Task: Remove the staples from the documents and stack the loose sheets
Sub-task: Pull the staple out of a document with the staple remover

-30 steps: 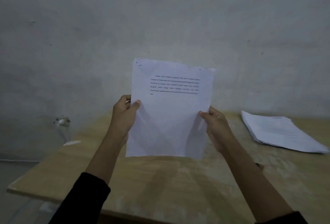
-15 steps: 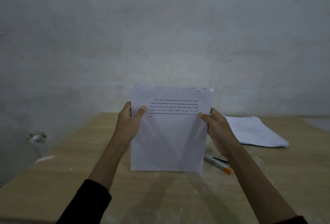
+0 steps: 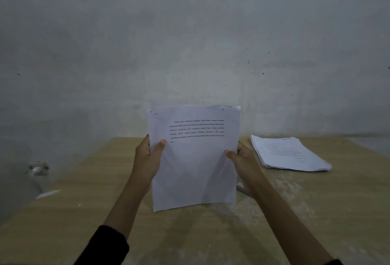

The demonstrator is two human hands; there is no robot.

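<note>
A light wooden table (image 3: 84, 212) fills the lower part of the head view, its top marked with pale, worn patches toward the right side. Behind it rises a grey-white wall (image 3: 190, 32), mottled and dotted with a few small dark specks. Low on the left, beyond the table's edge, a small white fitting (image 3: 38, 168) sits against the wall, and a pale flat scrap (image 3: 48, 193) shows just below it, too dim to identify.

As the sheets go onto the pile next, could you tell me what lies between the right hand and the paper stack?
Only bare table separates the right hand, gripping the document, from the paper stack, as the head view shows.
</note>
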